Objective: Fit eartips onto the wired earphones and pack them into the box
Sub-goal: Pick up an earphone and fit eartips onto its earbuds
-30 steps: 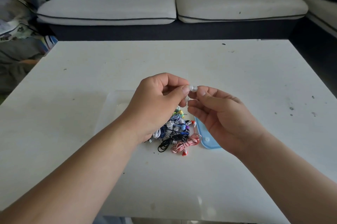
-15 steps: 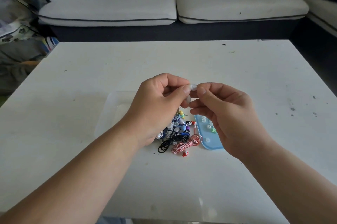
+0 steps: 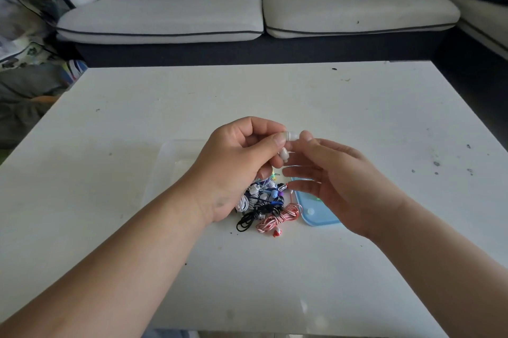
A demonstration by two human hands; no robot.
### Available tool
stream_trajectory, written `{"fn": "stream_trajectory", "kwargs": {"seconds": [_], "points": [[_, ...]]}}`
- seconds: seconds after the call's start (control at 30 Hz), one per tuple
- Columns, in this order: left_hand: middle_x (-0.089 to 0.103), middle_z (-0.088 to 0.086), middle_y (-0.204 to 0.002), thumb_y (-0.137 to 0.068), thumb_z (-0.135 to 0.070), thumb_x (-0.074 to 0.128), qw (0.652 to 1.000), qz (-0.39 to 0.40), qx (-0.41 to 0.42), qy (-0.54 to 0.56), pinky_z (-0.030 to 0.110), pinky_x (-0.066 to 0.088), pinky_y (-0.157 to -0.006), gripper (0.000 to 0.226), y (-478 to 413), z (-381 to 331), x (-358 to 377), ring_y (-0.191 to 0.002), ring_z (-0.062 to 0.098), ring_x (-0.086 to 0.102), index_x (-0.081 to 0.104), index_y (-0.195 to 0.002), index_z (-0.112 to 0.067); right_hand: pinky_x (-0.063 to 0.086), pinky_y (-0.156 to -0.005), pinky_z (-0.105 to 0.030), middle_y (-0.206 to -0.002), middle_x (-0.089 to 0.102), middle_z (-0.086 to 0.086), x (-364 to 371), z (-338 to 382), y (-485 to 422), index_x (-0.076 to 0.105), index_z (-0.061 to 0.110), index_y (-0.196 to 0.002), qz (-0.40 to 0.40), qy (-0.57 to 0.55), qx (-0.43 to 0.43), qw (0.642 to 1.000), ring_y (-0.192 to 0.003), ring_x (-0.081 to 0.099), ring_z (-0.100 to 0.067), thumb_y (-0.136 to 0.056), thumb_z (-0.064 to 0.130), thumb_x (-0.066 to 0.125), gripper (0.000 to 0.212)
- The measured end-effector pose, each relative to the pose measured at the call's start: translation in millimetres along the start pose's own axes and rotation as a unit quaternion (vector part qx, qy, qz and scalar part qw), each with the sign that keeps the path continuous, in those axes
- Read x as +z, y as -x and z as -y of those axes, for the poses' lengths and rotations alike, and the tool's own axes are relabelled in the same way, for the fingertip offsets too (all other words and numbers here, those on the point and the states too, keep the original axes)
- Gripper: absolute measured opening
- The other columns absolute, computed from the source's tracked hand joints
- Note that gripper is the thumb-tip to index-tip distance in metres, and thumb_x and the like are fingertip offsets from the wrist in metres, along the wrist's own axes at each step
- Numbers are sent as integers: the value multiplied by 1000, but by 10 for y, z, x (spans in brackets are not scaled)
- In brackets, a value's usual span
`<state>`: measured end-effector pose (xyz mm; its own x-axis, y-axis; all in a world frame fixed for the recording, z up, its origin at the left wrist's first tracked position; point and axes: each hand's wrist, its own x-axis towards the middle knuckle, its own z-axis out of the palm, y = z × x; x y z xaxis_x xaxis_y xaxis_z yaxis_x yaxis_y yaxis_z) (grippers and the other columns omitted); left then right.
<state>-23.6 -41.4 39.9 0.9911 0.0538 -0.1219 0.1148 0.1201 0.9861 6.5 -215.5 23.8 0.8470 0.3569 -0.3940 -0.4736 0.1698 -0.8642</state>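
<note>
A: How far along is the person?
B: Early, by the look of it. Nearest on the white table (image 3: 275,282), the pile of coiled wired earphones (image 3: 264,204) lies loose, with a red-and-white striped coil (image 3: 277,219) at its near edge. None of it is packed.
A: And the eartips?
B: Just right of the pile lies a blue lid (image 3: 320,218) with at least 1 small white eartip (image 3: 311,211) on it. The right hand hides the rest.
A: What are the hands doing?
B: Above the pile's far side, the left hand (image 3: 239,170) pinches 1 white earbud (image 3: 288,136) between thumb and forefinger. The right hand (image 3: 338,181) has its fingers straight and spread, forefinger tip at the bud. Blur hides whether it touches, and whether a tip is seated.
A: The box?
B: Left of the pile and beyond it sits the clear plastic box (image 3: 170,161). No earphones show in the part left visible. Fitting seems under way, and all the packing remains. Farthest back stands a pale sofa (image 3: 165,18).
</note>
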Motion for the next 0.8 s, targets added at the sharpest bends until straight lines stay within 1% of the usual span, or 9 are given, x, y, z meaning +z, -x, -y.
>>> {"fn": "stream_trajectory", "kwargs": {"seconds": [0.07, 0.17, 0.23, 0.33, 0.4, 0.5, 0.63, 0.7, 0.8], "points": [[71, 14, -86, -98, -2, 65, 1000, 0, -1, 7, 21, 45, -54, 20, 5, -11, -1, -65, 13, 60, 69, -116, -9, 58, -93, -44, -106, 74, -18, 23, -22, 26, 72, 3, -112, 42, -9, 40, 998, -98, 72, -29, -106, 29, 49, 35], [72, 13, -86, -98, -5, 66, 1000, -3, 8, -27, 24, 50, -60, 28, -3, 1, -23, -70, 14, 62, 69, -122, -18, 60, -92, -41, -105, 75, -18, 58, -37, 87, 70, -1, -110, 90, -13, 51, 994, -100, 73, -30, -103, 14, 50, 25], [73, 10, -85, -99, -6, 65, 997, -11, 25, -68, 25, 53, -64, 26, -10, 25, -40, -71, 14, 65, 70, -120, -20, 62, -86, -36, -101, 75, -19, 43, -67, 87, 70, -4, -107, 73, -12, 30, 997, -96, 73, -28, -99, 10, 58, 20], [74, 5, -84, -99, -8, 66, 993, -23, 38, -111, 29, 59, -70, 21, -6, 55, -48, -73, 16, 71, 73, -113, -22, 63, -76, -31, -104, 75, -25, 21, -84, 75, 70, -9, -109, 55, -11, 21, 998, -88, 72, -26, -96, 12, 63, 26], [75, 5, -85, -98, -9, 67, 993, -22, 26, -115, 33, 62, -75, 17, 0, 66, -44, -77, 19, 74, 75, -109, -20, 61, -69, -29, -103, 74, -27, -6, -81, 67, 69, -12, -108, 37, 23, 14, 999, -81, 70, -26, -97, 12, 65, 28], [77, 5, -86, -92, -10, 76, 993, -5, -1, -120, 40, 63, -84, 12, 1, 85, -31, -83, 24, 78, 76, -102, -17, 58, -66, -30, -91, 73, -24, -69, -70, 71, 72, -10, -100, 15, 101, -16, 995, -75, 68, -25, -96, 10, 67, 22], [76, 0, -82, -89, -3, 78, 993, -13, -22, -111, 34, 63, -80, 16, 9, 132, 22, -79, 25, 79, 75, -101, -13, 58, -65, -34, -85, 75, -20, -160, -44, 103, 76, -3, -92, -7, 175, -30, 984, -69, 69, -23, -93, 16, 72, 20], [75, -3, -78, -88, 1, 77, 995, -13, -43, -91, 30, 63, -73, 18, 22, 162, 71, -77, 24, 79, 74, -103, -10, 59, -63, -35, -77, 76, -12, -257, -90, 96, 75, 0, -85, -43, 279, -25, 959, -63, 68, -22, -94, 15, 70, 18], [74, -4, -74, -88, 4, 76, 995, -7, -74, -60, 25, 60, -66, 20, 33, 197, 129, -73, 23, 78, 73, -104, -7, 54, -59, -31, -68, 71, 1, -419, -311, 18, 72, 14, -75, -85, 507, -38, 857, -60, 64, -23, -91, 16, 64, 18]]}}
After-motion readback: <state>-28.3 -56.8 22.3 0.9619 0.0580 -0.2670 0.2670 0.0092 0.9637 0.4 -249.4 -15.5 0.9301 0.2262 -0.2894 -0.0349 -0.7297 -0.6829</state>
